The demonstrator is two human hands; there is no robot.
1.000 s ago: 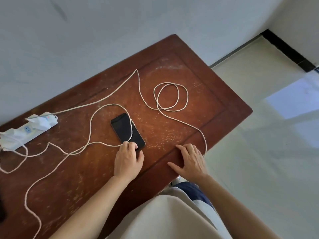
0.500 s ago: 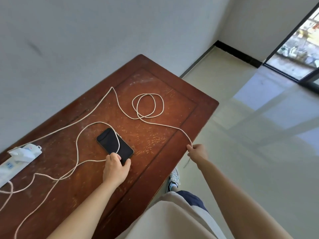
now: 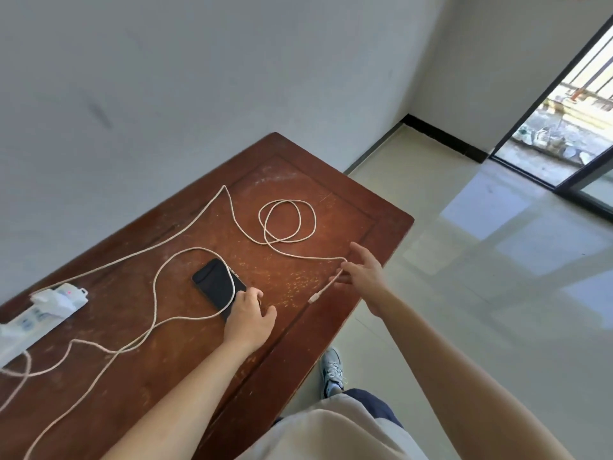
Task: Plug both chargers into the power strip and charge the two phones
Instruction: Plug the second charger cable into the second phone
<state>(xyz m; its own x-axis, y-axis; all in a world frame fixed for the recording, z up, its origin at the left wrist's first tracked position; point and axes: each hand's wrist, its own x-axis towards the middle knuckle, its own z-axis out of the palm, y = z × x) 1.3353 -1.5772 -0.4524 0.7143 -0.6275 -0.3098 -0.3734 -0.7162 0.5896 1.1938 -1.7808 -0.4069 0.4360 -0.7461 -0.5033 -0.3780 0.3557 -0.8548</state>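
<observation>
A black phone (image 3: 215,283) lies face up on the brown wooden table (image 3: 292,174). My left hand (image 3: 249,314) rests on the phone's near end, where one white cable (image 3: 156,287) loops round to it. My right hand (image 3: 363,272) pinches the second white cable (image 3: 288,222) near its loose plug (image 3: 313,297), which hangs just above the tabletop; this cable makes a coil behind. A white power strip (image 3: 39,315) with white chargers (image 3: 54,298) plugged in lies at the left edge. Only one phone is in view.
A white wall runs along the table's far side. The table's right edge drops to a pale tiled floor, where my shoe (image 3: 331,371) shows. A glass door (image 3: 564,127) stands open at the far right.
My right hand has come up from the table's right edge onto the tabletop, bringing the second cable's plug end with it. My left hand stays on the phone. The view has swung up and right.
</observation>
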